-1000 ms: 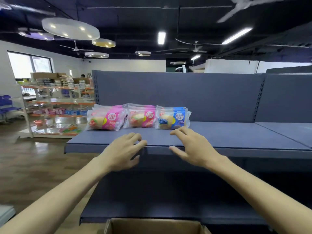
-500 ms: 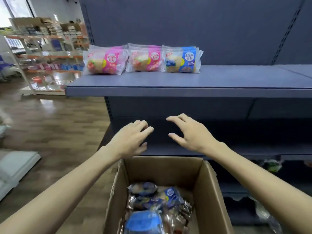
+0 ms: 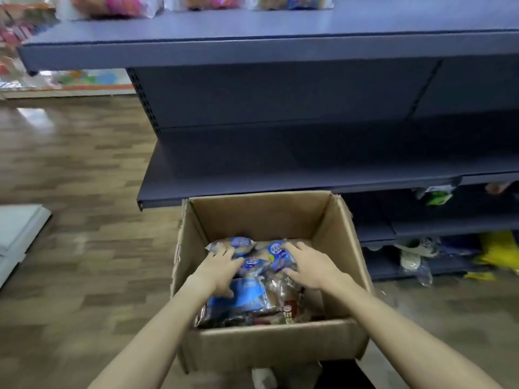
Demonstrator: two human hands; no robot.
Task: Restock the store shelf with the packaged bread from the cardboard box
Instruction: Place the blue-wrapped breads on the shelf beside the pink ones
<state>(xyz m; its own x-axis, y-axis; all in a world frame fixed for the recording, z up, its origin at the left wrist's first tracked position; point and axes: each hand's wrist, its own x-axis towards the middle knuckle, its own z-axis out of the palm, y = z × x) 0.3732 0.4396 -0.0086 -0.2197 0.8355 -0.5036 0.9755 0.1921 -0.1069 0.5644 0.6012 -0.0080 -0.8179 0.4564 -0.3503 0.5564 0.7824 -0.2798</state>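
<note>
Both hands are down inside the open cardboard box (image 3: 266, 343), left hand (image 3: 217, 272) and right hand (image 3: 310, 265) resting with fingers spread on the blue-labelled bread packets (image 3: 250, 297) heaped beneath them, gripping nothing.

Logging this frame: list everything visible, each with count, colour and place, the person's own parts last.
Brown cardboard box: one, open, on the floor before the shelving.
Packaged bread in the box: several, mostly blue and clear wrappers; exact count unclear.
Packaged bread on the top shelf: three, cut off at the frame edge; two pink, one blue.
Dark blue metal shelves: several tiers.
Wood-pattern floor: brown, left.
Loose packets: several, green, yellow, clear, low shelves right.
Left hand: resting on bread.
Right hand: resting on bread.
</note>
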